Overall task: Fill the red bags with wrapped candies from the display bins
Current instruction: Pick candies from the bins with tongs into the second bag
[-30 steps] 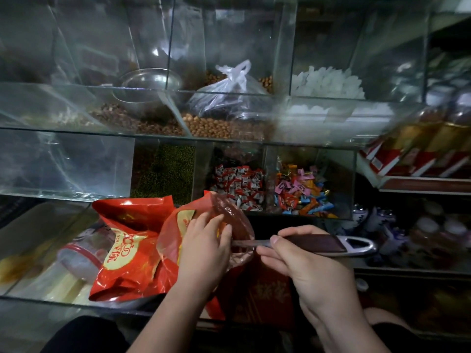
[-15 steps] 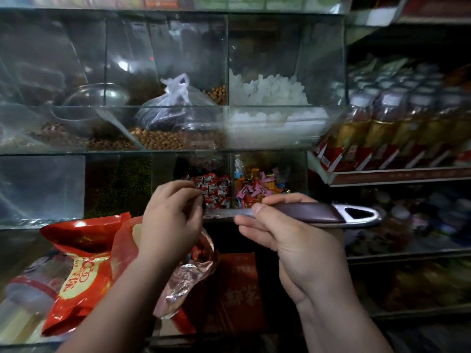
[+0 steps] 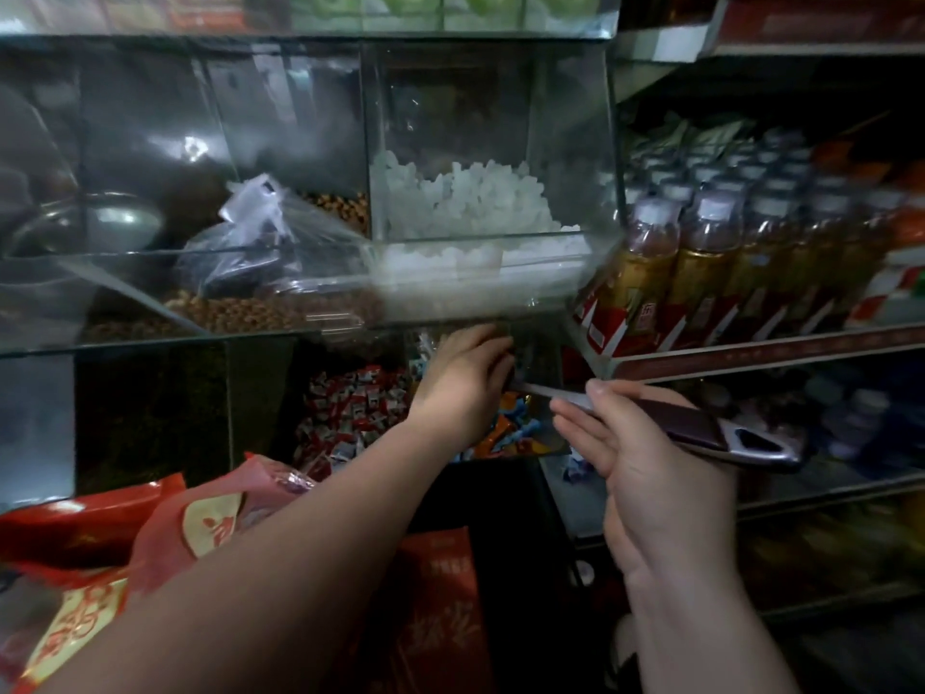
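My left hand reaches into the lower bin of mixed colourful wrapped candies, just under the upper glass bin. Its fingers are curled and their tips are hidden, so I cannot tell whether they hold anything. My right hand grips a tool with a dark red handle, held level, its metal front end pointing at the left hand. Red-and-white wrapped candies fill the neighbouring bin to the left. A translucent red bag and an opaque red bag lie at lower left, under my left forearm.
Upper glass bins hold white sugar lumps, peanuts with a knotted clear plastic bag, and a metal bowl. Shelves of bottled drinks stand to the right. A red box sits below the bins.
My left hand has let go of the translucent red bag and moved up and right into the mixed candy bin. The right hand still holds the tool.
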Demonstrator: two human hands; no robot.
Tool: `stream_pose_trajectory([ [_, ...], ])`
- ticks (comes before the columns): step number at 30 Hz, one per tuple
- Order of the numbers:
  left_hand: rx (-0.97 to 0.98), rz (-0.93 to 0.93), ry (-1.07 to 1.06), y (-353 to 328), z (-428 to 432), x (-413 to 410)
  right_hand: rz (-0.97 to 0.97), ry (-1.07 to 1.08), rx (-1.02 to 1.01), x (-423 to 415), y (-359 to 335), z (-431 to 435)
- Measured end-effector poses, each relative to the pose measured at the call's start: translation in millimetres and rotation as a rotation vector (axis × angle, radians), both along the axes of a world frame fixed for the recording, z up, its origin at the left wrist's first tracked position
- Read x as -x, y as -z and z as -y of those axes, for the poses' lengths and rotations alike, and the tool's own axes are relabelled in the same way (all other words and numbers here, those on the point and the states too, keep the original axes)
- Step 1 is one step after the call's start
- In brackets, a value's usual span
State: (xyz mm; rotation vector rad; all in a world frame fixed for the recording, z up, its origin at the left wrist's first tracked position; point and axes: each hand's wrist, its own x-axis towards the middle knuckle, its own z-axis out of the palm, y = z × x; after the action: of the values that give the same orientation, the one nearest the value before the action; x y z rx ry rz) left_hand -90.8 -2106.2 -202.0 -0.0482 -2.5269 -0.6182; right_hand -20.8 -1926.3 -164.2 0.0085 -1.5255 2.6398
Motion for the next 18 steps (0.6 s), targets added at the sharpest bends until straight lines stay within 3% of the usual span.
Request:
stream_pose_trajectory([
  [2, -0.015, 0.135, -0.075, 10, 5, 16, -0.120, 0.053, -0.141, 11, 16, 9],
  [5, -0.067, 0.316, -0.143, 23, 15, 28, -0.498, 0.120, -0.694, 27, 36, 16],
  [8, -0.244, 0.338, -0.124, 27, 21, 27, -0.662, 0.045, -0.976, 34, 46, 22],
  [13, -0.487, 0.308, -0.050, 12, 12, 15, -0.722, 0.035, -0.842, 20, 40, 19],
  [18, -0.478, 0.286, -0.037, -9, -2, -17, -0.584, 0.130, -0.698, -11, 20, 9],
])
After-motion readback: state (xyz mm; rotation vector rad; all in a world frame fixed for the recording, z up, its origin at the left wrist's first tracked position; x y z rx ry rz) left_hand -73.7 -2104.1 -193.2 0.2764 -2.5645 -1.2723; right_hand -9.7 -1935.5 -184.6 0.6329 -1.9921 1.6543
